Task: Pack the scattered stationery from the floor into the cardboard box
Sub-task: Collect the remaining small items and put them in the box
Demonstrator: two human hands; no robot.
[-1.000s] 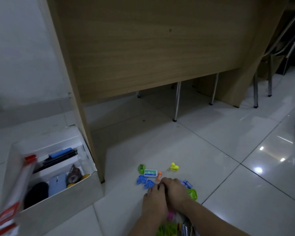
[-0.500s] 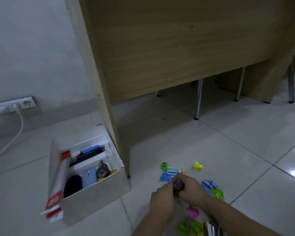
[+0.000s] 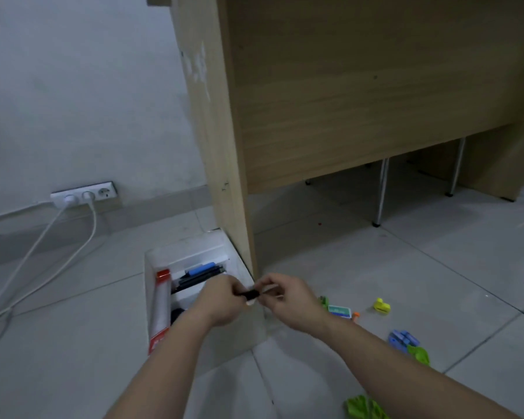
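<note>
A white cardboard box [image 3: 191,252] stands on the floor against the desk's side panel. Inside it lie dark pens [image 3: 200,276], a blue marker and a long clear tube with red ends [image 3: 161,309]. My left hand [image 3: 221,303] and my right hand [image 3: 285,303] meet over the box's right edge, both pinching a small black item [image 3: 248,294]; what it is I cannot tell. On the floor to the right lie a green-and-white eraser box [image 3: 339,311], a yellow piece [image 3: 381,306], blue clips [image 3: 403,338] and green clips [image 3: 419,353].
A wooden desk panel [image 3: 221,146] rises just behind the box. Metal chair legs [image 3: 381,192] stand under the desk. A wall socket [image 3: 84,195] with two white cables [image 3: 43,252] is at the left. More green pieces [image 3: 363,408] lie near the bottom edge.
Both hands have lifted the small black item from the pile of stationery and carried it left, from the floor to above the box. The view has swung left.
</note>
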